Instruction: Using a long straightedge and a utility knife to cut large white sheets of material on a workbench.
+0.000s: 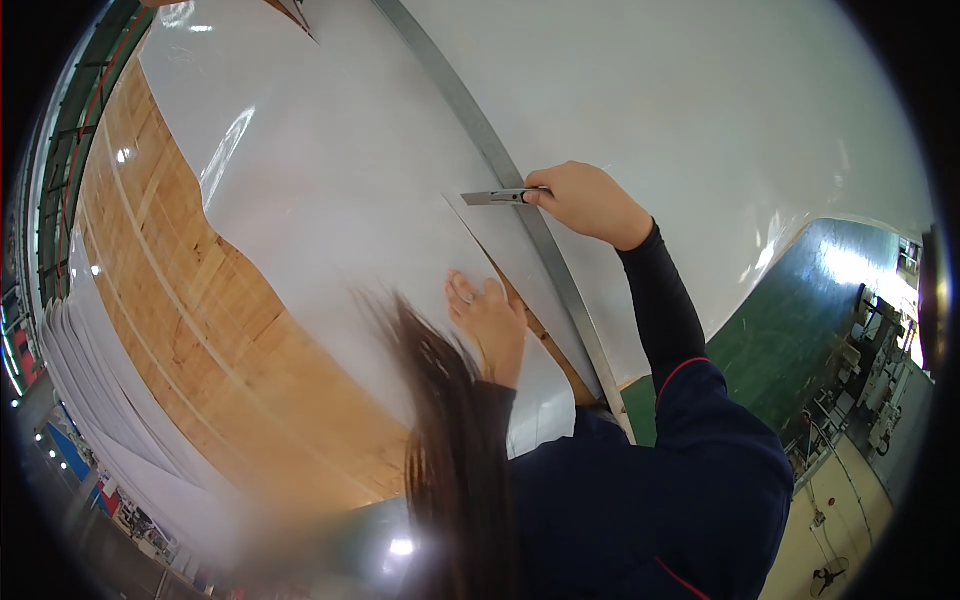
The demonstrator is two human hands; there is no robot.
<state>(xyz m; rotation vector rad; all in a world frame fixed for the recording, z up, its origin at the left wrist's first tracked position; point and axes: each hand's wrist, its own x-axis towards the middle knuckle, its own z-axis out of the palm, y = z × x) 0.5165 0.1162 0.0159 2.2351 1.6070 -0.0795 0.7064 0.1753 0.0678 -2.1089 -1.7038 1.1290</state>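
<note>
My right hand (585, 200) grips a silver utility knife (500, 197), held over a long metal straightedge (458, 95). The blade points left, near the upper tip of a long slit (540, 332) in the white sheet (330, 170), through which brown board shows. My left hand (485, 320) lies with fingers spread on the sheet just left of the slit, below the knife. Long hair partly hides that forearm.
A wooden tabletop (180, 290) shows at the left, beside layered white sheets (120, 420). A green surface (760, 330) lies at the right, with machinery (885, 380) beyond it. The lower left is blurred.
</note>
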